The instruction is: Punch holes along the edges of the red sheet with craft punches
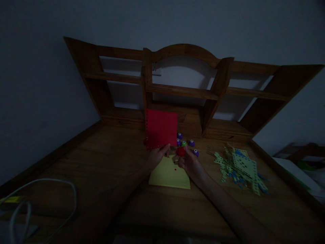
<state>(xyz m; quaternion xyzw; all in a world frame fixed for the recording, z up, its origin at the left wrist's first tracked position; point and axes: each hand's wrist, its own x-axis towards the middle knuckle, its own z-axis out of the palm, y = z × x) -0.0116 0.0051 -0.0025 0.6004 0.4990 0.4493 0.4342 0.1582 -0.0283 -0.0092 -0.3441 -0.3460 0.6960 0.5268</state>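
My left hand (158,156) pinches the lower edge of a red sheet of paper (162,128), held up above the desk. A row of small holes runs down the sheet's left edge, and more dot its lower edge. In my right hand (189,161) is a small red craft punch (180,151), gripped between thumb and fingers just right of the sheet's lower corner. Beneath both hands lies yellow paper (169,176), with a tiny red paper bit (175,169) on it. Several purple punches (191,143) and a green punch (183,144) stand just beyond my right hand.
To the right is a pile of punched light-green paper (245,166) mixed with blue scraps (237,179). A wooden shelf unit (181,89) rises along the desk's back. A white cable (72,184) loops over the left front. The room is dim.
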